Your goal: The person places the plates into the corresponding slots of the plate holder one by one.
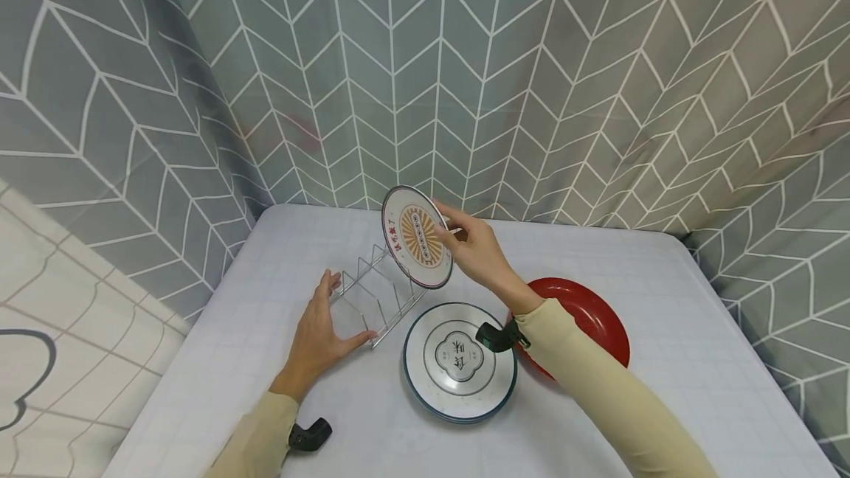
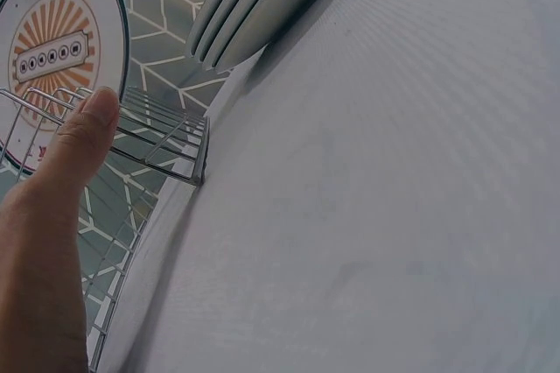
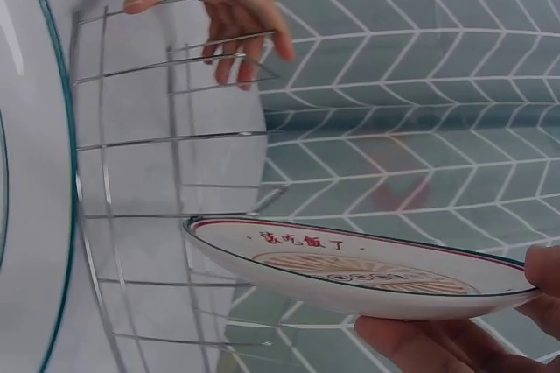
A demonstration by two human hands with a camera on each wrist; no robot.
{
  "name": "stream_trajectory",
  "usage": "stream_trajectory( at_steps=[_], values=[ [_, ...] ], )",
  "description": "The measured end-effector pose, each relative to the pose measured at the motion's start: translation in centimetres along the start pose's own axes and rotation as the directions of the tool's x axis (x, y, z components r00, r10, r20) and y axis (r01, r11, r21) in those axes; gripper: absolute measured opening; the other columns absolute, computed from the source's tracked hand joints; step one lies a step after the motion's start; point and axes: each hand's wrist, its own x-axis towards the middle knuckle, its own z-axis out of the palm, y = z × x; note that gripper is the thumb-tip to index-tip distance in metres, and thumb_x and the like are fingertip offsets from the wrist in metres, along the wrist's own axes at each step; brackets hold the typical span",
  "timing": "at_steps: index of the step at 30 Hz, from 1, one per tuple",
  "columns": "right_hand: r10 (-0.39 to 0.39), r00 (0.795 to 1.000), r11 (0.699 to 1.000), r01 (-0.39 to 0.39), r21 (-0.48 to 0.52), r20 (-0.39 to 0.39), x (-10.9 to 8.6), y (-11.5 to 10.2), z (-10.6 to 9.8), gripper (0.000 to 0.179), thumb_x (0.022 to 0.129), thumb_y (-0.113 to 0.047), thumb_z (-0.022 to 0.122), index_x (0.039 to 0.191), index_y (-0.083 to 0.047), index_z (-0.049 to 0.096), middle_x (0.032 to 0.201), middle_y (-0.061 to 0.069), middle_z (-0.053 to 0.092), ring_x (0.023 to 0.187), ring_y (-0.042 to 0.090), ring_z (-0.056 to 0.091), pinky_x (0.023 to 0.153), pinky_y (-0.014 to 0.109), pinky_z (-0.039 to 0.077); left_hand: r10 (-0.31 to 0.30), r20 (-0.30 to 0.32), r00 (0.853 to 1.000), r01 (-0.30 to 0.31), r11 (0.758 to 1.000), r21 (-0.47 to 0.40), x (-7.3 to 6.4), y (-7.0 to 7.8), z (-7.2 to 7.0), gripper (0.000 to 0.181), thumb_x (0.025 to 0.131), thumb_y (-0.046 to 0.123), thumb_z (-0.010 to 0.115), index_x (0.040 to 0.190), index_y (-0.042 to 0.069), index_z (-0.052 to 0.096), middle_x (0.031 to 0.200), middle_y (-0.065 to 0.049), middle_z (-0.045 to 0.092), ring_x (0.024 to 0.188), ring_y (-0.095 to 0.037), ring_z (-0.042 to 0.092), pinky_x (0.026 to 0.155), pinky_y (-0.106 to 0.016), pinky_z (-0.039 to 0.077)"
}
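Note:
My right hand [image 1: 478,246] pinches the edge of a small white plate [image 1: 406,233] with an orange sunburst print and red lettering. Thumb on the face and fingers behind, it holds the plate tilted over the far end of a silver wire plate rack [image 1: 398,317]. In the right wrist view, the plate [image 3: 394,303] reaches the rack's upright wires; whether it touches them I cannot tell. My left hand [image 1: 317,341] holds the rack's near-left end, thumb at one rail and fingers at the other. The left wrist view shows its thumb [image 2: 83,132] against the wires.
White plates [image 1: 458,400] with blue rims lie stacked upside down right of the rack. A red plate [image 1: 594,316] sits beyond them, partly under my right forearm. The white-covered table [image 1: 637,434] ends at a patterned grey curtain [image 1: 465,80].

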Motion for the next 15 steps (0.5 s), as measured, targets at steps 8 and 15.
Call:
stream_trajectory(
  at_steps=[8,15],
  values=[
    [-0.002,0.999,1.0,0.001,0.005,0.049,-0.2,1.1,1.9,0.048,0.099,-0.016,0.057,0.146,-0.017,0.048,0.112,0.017,0.067,0.089,0.032,0.068,0.062,0.025,0.051,-0.009,0.003,1.0,0.009,1.0,0.0,0.0,0.2,-0.1,0.135,0.061,0.068,0.081,0.156,0.003,0.011,0.148,-0.016,0.046,0.132,-0.033,0.05,0.108,-0.05,0.043],
    [-0.02,0.998,1.0,0.019,0.025,0.064,-0.3,1.9,2.9,0.048,0.099,-0.012,0.057,0.145,-0.018,0.049,0.12,0.018,0.066,0.092,0.038,0.067,0.064,0.027,0.053,-0.011,0.0,1.0,0.011,1.0,0.004,-0.1,0.1,0.0,0.135,0.06,0.067,0.082,0.156,0.003,0.012,0.149,-0.017,0.046,0.131,-0.033,0.05,0.108,-0.051,0.044]
  ],
)
